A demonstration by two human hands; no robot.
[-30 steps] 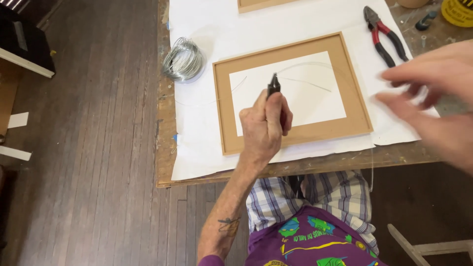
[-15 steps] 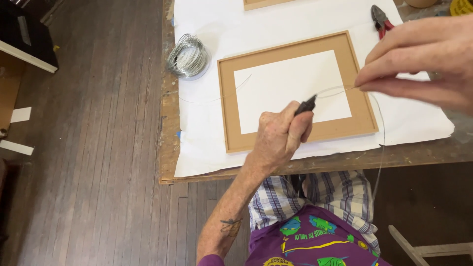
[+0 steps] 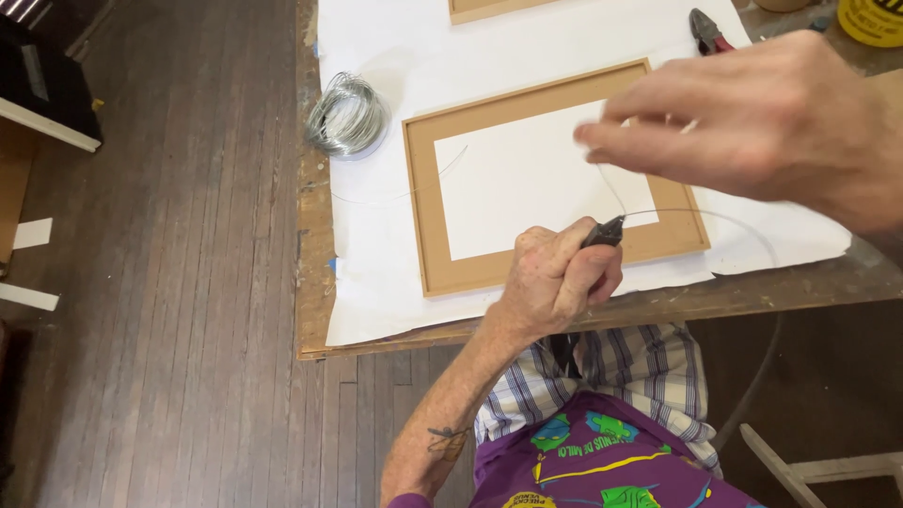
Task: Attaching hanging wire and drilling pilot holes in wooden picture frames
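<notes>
My left hand (image 3: 555, 277) grips a small dark plier-like tool (image 3: 604, 231) whose tip bites a thin silver wire (image 3: 696, 214) over the lower right corner of a brown picture frame (image 3: 423, 198) lying face down. My right hand (image 3: 752, 122) hovers above the frame's right side, fingers pinched on the same wire where it bends upward. The wire runs back across the white paper (image 3: 395, 56) toward a coil of silver wire (image 3: 346, 115) at the table's left edge.
Red-handled pliers (image 3: 705, 30) lie at the back right. A second frame's edge (image 3: 489, 7) shows at the top. A yellow tin (image 3: 870, 19) sits at the far right corner. The wooden table edge (image 3: 310, 282) borders dark floorboards on the left.
My left hand turned the tool from upright to pointing right and drew it toward the frame's lower right corner. My right hand moved in over the frame and pinched the wire.
</notes>
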